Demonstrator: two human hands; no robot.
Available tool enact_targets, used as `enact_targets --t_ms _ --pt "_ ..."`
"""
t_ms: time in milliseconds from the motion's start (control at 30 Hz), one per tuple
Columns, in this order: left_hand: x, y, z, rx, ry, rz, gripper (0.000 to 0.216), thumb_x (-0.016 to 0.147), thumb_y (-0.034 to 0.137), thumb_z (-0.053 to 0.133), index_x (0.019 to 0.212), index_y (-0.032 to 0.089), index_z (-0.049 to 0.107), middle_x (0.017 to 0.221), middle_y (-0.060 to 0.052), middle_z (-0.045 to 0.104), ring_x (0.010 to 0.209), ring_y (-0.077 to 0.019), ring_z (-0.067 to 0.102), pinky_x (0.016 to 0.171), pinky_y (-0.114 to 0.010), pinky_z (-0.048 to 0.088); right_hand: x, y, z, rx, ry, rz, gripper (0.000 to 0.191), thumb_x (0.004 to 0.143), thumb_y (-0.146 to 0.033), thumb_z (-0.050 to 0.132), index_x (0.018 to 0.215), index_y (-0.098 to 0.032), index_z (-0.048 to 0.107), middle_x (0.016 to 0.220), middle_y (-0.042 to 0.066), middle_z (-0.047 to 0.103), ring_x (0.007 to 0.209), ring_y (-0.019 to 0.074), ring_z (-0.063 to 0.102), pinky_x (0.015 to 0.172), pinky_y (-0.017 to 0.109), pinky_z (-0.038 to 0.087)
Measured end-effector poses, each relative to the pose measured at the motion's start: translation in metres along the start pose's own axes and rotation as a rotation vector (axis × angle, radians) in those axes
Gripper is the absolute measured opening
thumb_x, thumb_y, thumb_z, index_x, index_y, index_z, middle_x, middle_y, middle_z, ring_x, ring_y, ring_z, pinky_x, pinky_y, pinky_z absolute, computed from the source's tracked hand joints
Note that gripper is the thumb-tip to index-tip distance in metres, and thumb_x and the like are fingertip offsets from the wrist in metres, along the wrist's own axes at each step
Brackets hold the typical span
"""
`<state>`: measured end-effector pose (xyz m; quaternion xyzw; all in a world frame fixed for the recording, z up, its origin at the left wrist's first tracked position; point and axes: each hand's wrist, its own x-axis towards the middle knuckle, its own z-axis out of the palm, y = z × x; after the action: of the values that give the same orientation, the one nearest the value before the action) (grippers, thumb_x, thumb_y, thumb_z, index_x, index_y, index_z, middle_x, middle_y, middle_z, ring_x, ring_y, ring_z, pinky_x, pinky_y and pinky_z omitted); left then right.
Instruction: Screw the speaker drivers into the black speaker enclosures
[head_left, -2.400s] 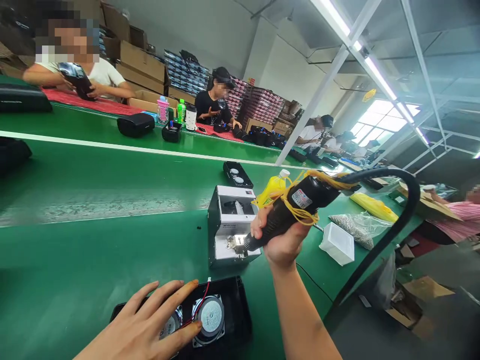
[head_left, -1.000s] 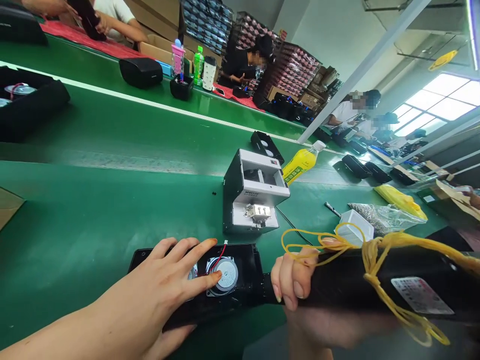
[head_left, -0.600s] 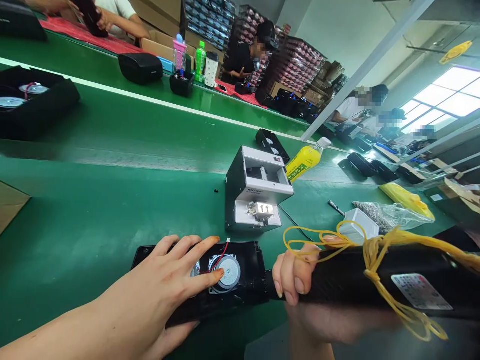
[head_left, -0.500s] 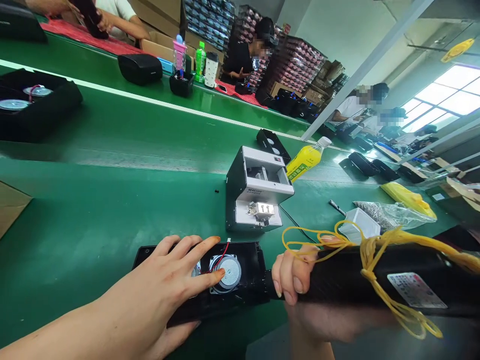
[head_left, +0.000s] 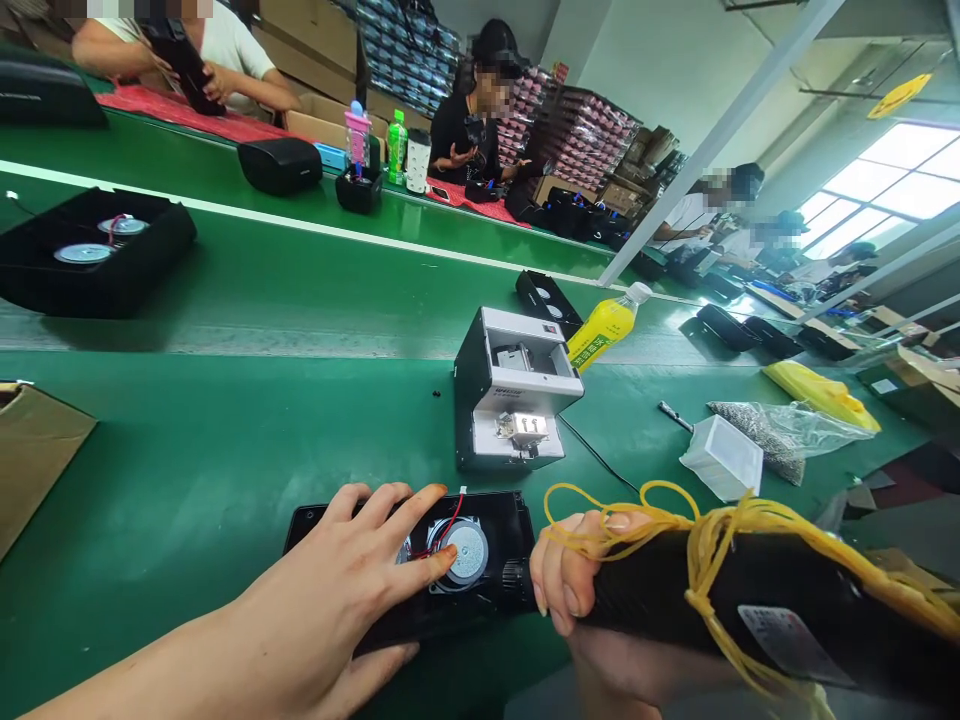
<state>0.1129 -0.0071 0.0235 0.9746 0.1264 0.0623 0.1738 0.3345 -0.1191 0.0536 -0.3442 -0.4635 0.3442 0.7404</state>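
My left hand (head_left: 341, 585) lies flat with spread fingers on a black speaker housing (head_left: 491, 520) at the near edge of the green table (head_left: 225, 440). A round silver speaker driver (head_left: 466, 551) with a red wire shows beside my fingertips. My right hand (head_left: 574, 585) is wrapped round a black electric screwdriver (head_left: 750, 610) bound with yellow rubber bands; its tip points into the housing's right end.
A grey-and-white screw feeder box (head_left: 514, 400) stands just behind the housing. A yellow bottle (head_left: 604, 330), a small white tray (head_left: 721, 457) and a bag of screws (head_left: 772, 430) lie to the right. Another open housing (head_left: 90, 250) rides the belt at left. A cardboard box (head_left: 37, 450) is at the left edge. Other people work across the belt.
The screwdriver came down from the feeder box to the housing's right end. The housing on the belt at left has drifted rightward. My left hand has stayed on the housing.
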Motion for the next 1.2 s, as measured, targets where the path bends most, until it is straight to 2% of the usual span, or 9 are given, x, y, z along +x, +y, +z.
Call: enact_targets --t_ms 267,367,500,600,667,733,867,1000,1200 --pt "0.001 0.006 0.002 -0.026 -0.005 -0.032 0.076 0.084 0.025 0.072 0.156 0.043 0.053 0.173 -0.011 0.045 0.141 -0.0440 0.055 0.107 -0.073 0.047 -0.003 -0.001 0.002 -0.033 0.040 0.097 0.043 0.100 -0.065 0.063 0.085 -0.029 0.082 0.051 -0.003 0.051 0.037 0.0153 0.047 0.039 0.026 0.045" --pt "0.002 0.008 0.006 0.013 0.052 -0.096 0.078 0.075 0.021 0.075 0.148 0.045 0.061 0.172 -0.007 0.048 0.142 -0.0416 0.055 0.111 -0.070 0.046 -0.001 -0.002 0.003 -0.012 0.062 0.064 0.045 0.100 -0.070 0.061 0.099 -0.031 0.084 0.053 -0.003 0.056 0.035 0.0154 0.048 0.038 0.027 0.047" --pt "0.003 0.005 0.013 0.041 0.063 -0.068 0.083 0.068 0.019 0.074 0.145 0.048 0.064 0.168 -0.006 0.053 0.139 -0.0422 0.060 0.107 -0.065 0.050 0.010 -0.014 -0.002 0.003 0.121 -0.070 0.052 0.105 -0.073 0.051 0.110 -0.031 0.081 0.055 -0.005 0.055 0.031 0.0120 0.043 0.036 0.024 0.047" --pt "0.002 0.004 0.024 0.073 0.154 -0.084 0.086 0.064 0.020 0.073 0.143 0.052 0.065 0.168 -0.003 0.054 0.138 -0.0403 0.060 0.110 -0.063 0.046 0.035 -0.029 -0.011 -0.020 0.225 -0.263 0.065 0.101 -0.082 0.047 0.113 -0.026 0.078 0.057 -0.007 0.054 0.030 0.0098 0.041 0.034 0.023 0.046" --pt "0.001 0.003 0.032 0.092 0.224 -0.119 0.086 0.061 0.020 0.072 0.140 0.052 0.066 0.168 -0.001 0.054 0.139 -0.0389 0.059 0.112 -0.062 0.041 0.061 -0.034 -0.017 -0.100 0.229 -0.407 0.062 0.097 -0.083 0.054 0.106 -0.026 0.076 0.059 -0.007 0.055 0.031 0.0093 0.041 0.033 0.022 0.044" --pt "-0.001 0.000 0.040 0.106 0.249 -0.106 0.090 0.058 0.021 0.072 0.142 0.052 0.065 0.168 0.000 0.052 0.140 -0.0389 0.058 0.113 -0.061 0.038 0.087 -0.032 -0.019 -0.223 0.160 -0.499 0.063 0.092 -0.085 0.060 0.085 -0.023 0.070 0.056 -0.006 0.053 0.031 0.0089 0.041 0.031 0.021 0.039" --pt "-0.004 -0.010 0.049 0.140 0.269 -0.035 0.091 0.060 0.023 0.074 0.145 0.051 0.062 0.171 0.000 0.049 0.139 -0.0396 0.057 0.113 -0.057 0.037 0.117 -0.015 -0.017 -0.255 0.202 -0.411 0.071 0.091 -0.091 0.053 0.077 -0.022 0.062 0.055 -0.005 0.052 0.035 0.0106 0.046 0.034 0.022 0.040" --pt "-0.004 -0.016 0.051 0.125 0.313 0.001 0.088 0.064 0.026 0.075 0.147 0.051 0.060 0.171 -0.001 0.047 0.138 -0.0390 0.056 0.112 -0.057 0.036 0.118 -0.003 -0.013 -0.212 0.210 -0.330 0.065 0.093 -0.087 0.055 0.087 -0.022 0.062 0.057 -0.005 0.054 0.037 0.0110 0.048 0.036 0.023 0.040" --pt "-0.003 -0.015 0.049 0.113 0.300 -0.014 0.091 0.061 0.023 0.075 0.145 0.052 0.061 0.172 0.001 0.045 0.138 -0.0399 0.055 0.112 -0.056 0.036 0.116 0.006 -0.018 -0.181 0.196 -0.330 0.064 0.094 -0.085 0.055 0.086 -0.021 0.062 0.058 -0.005 0.056 0.036 0.0107 0.049 0.035 0.023 0.040"
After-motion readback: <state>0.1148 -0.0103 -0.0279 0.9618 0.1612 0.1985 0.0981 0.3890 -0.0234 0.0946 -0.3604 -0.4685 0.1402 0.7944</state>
